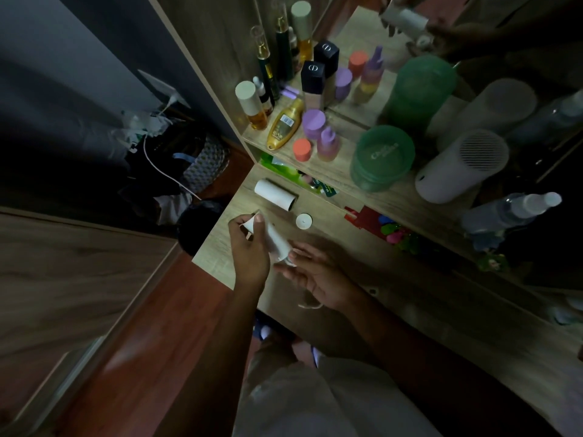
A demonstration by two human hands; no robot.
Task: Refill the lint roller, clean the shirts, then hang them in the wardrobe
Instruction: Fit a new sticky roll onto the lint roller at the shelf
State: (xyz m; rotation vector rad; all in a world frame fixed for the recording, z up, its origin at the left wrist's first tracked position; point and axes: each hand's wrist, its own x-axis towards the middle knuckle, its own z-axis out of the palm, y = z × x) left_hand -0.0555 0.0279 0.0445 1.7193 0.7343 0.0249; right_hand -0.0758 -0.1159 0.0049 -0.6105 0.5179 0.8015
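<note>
Two hands over a wooden tabletop (220, 247), refill step underway by the look of it; largest first: tabletop runs from lower right toward upper left, cluttered shelf behind it; left hand (249, 247) closed around the upper end of the white lint roller (277, 244), thumb on top; right hand (315, 275) loosely open, fingers spread, fingertips touching the roller's lower end near the handle joint, not gripping; roller held just above the tabletop, long axis diagonal, upper-left to lower-right, head end toward the left hand; refill roll (276, 194) lies on its side on the tabletop just beyond the left hand, toward the shelf, apart from it; its long axis also runs upper-left to lower-right, roughly parallel to the roller, dark open end facing right; left hand is the nearer one; small white end cap (303, 221) sits flat on the tabletop between roll and right hand, touching neither; shirts not in view.
</note>
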